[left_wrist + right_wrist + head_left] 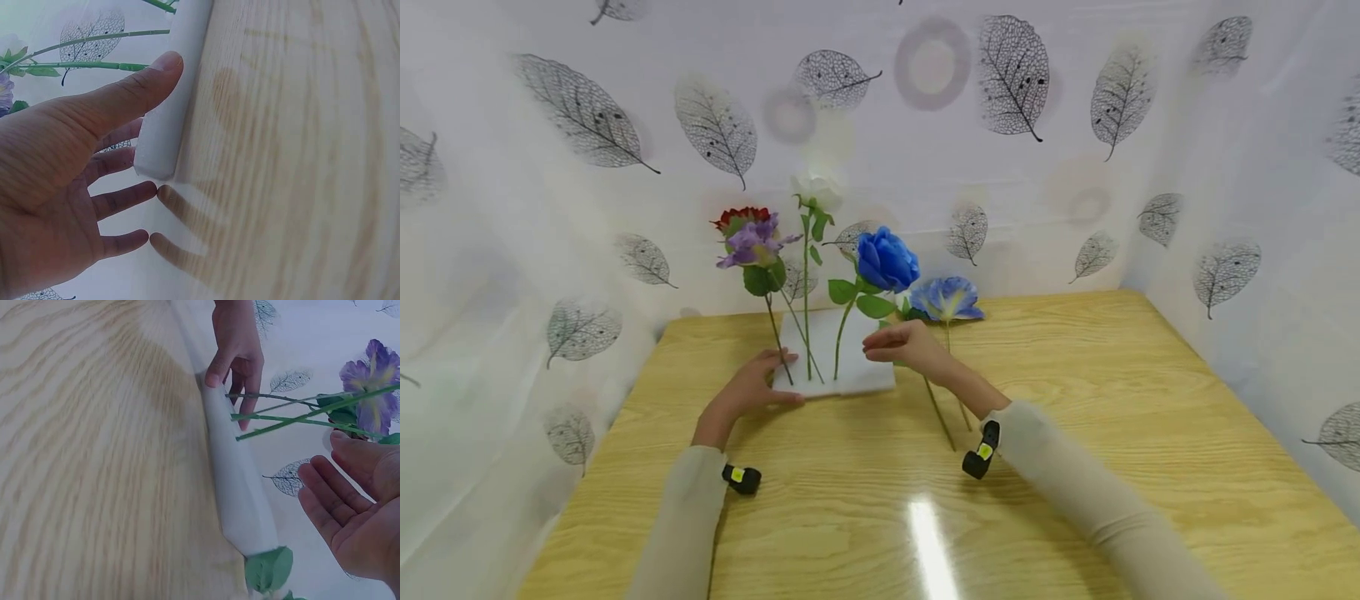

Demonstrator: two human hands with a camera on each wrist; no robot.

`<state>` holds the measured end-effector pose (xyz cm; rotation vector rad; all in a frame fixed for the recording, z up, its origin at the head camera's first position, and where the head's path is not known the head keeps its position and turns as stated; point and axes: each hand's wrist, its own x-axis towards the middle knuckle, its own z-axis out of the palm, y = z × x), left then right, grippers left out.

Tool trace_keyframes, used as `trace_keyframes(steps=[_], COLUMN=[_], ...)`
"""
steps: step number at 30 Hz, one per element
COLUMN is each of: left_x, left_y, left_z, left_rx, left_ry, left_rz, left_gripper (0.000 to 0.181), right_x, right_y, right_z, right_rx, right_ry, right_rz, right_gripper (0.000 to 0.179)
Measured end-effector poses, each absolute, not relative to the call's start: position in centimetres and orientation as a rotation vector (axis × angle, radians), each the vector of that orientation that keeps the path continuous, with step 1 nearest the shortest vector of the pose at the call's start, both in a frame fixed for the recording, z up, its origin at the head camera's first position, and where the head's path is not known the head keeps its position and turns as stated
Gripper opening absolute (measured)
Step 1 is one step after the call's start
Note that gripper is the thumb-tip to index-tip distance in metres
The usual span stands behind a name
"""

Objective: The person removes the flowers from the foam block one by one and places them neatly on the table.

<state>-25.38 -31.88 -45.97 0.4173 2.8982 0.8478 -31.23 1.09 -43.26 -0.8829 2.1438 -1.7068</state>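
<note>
A white foam board (868, 377) lies flat with several artificial flower stems standing in it. My left hand (751, 388) holds its left end, the thumb on the front edge and the fingers around the side. Purple (756, 243), red (741, 216) and white (818, 192) flowers rise from the board's left part. To their right stands a blue rose (887, 260) on a slightly leaning stem. My right hand (917, 346) hovers just right of the rose's stem, holding nothing, with thumb and fingers apart in the right wrist view.
Behind my right hand, a pale blue flower (946, 298) lies on the wooden table (842, 500), with two stems (938, 412) reaching toward me beneath the right wrist. A white curtain (917, 158) printed with leaves surrounds the table at the back and sides.
</note>
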Motion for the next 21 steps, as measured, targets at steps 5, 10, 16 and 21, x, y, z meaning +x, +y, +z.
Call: trace_keyframes(steps=[5,10,16,21], left_x=[-25.4,-25.5,-25.5,-25.5], left_y=[-31.9,-31.8,-31.7,-31.7], left_z=[-46.1,-46.0,-45.9,-45.9], left_rx=[0.412,0.409,0.380,0.395], left_ry=[2.898,2.902,2.884,2.892], left_rz=[0.844,0.837,0.855,0.857], left_gripper=[0.088,0.087,0.088,0.087], right_x=[-30.9,-31.0,-31.1,-31.2], right_y=[-0.6,-1.9,-3.1,-3.7], right_z=[-43.5,-43.9,-44.3,-44.4], right_rx=[-0.944,-0.986,-0.929,-0.921], right_ry=[2.161,2.150,2.176,2.203], right_rz=[-1.703,-1.717,-1.716,-1.713], right_gripper=[0.029,0.028,0.026,0.024])
